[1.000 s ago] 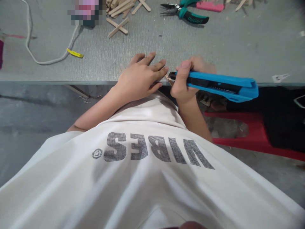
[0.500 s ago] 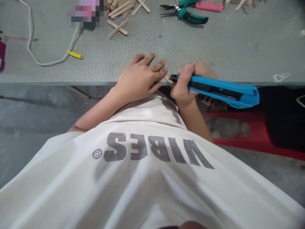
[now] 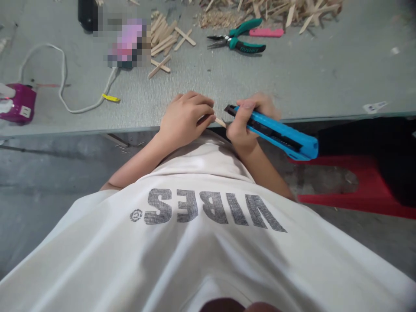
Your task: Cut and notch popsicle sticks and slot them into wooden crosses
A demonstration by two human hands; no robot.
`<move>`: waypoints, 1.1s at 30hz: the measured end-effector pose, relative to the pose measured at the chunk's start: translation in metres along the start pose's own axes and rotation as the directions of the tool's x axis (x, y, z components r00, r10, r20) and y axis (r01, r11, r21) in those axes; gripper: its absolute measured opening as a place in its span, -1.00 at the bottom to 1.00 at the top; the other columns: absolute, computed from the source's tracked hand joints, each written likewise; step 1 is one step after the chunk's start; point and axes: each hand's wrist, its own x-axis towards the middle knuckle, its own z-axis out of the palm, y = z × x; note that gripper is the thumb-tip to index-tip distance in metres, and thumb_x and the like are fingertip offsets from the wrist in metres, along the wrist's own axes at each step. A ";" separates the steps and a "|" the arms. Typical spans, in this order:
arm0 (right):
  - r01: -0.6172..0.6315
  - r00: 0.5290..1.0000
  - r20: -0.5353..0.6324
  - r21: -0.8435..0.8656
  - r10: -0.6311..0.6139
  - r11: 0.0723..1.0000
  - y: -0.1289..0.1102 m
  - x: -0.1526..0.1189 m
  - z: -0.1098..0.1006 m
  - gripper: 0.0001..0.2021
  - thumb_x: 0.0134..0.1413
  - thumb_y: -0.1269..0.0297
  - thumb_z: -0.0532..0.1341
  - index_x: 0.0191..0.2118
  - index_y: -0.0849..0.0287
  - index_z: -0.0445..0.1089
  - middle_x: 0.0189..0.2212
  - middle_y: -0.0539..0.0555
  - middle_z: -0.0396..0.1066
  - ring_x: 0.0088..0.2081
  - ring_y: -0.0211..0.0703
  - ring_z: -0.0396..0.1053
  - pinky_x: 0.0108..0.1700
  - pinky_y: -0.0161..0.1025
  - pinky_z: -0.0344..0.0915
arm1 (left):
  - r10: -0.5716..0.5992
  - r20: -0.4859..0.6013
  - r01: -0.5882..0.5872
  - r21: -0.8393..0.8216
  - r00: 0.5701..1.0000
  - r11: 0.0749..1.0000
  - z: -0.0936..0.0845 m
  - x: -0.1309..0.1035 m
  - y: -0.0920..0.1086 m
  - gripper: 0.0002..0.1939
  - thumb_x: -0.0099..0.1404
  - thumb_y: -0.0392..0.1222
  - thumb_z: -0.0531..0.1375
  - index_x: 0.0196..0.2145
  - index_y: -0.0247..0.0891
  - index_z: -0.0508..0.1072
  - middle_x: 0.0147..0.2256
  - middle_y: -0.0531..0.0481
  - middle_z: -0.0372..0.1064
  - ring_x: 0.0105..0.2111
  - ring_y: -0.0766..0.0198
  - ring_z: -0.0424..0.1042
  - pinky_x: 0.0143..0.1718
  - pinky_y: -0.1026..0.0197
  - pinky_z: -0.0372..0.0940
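My right hand [image 3: 248, 115] is closed round a blue utility knife [image 3: 282, 134], its dark blade end pointing left and its handle reaching out to the right. A thin wooden craft stick [image 3: 220, 122] shows between my two hands at the table's front edge. My left hand [image 3: 188, 115], fingers curled together, grips the stick's other end, which is hidden under the fingers. The near end of the stick lies close to my right thumb and the knife, and the blade tip is slightly above it.
On the grey table [image 3: 312, 82] lie green-handled pliers [image 3: 238, 41], a pink tool [image 3: 266, 33], crossed craft sticks [image 3: 160, 66] and a pile of wood pieces [image 3: 292, 11]. A white cable [image 3: 61, 82] runs by a purple box [image 3: 21, 104]. A red stool [image 3: 373, 182] stands below right.
My left fingers have gone from spread flat to curled in. The knife has tilted and its blade has lifted off the stick. The view has shifted, showing more of the table's far side.
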 end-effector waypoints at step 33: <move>-0.307 0.912 0.398 0.495 0.103 0.813 -0.024 0.095 -0.008 -0.26 0.26 -0.64 0.26 -0.38 0.05 0.45 -0.62 -0.06 0.16 -0.60 -0.27 0.14 -0.55 -0.16 0.03 | -0.062 0.478 0.131 -0.112 0.876 0.985 -0.070 0.057 -0.037 -0.65 0.50 -0.22 0.23 -0.49 -0.20 0.38 -0.56 0.14 0.21 -0.51 0.33 0.12 -0.33 0.12 -0.01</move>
